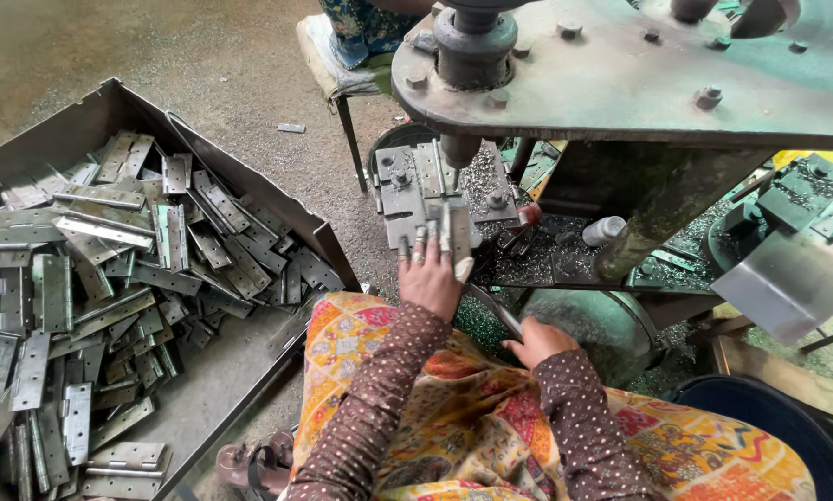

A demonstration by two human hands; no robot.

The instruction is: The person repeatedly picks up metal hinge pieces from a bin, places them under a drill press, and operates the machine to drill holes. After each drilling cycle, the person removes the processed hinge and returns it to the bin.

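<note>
Head view shows her left hand pinching a hinge on the jig at twelve o'clock, the right hand closed around a lever at five o'clock; the hinge looks stiff, light, sharp-edged, best held by its edges.

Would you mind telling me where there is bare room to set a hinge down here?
The near right part of the metal tray, between the hinge pile and its rim, is bare. The concrete floor beyond the tray is open too. The press bed, where the left hand rests, is crowded with fixtures and swarf.
</note>
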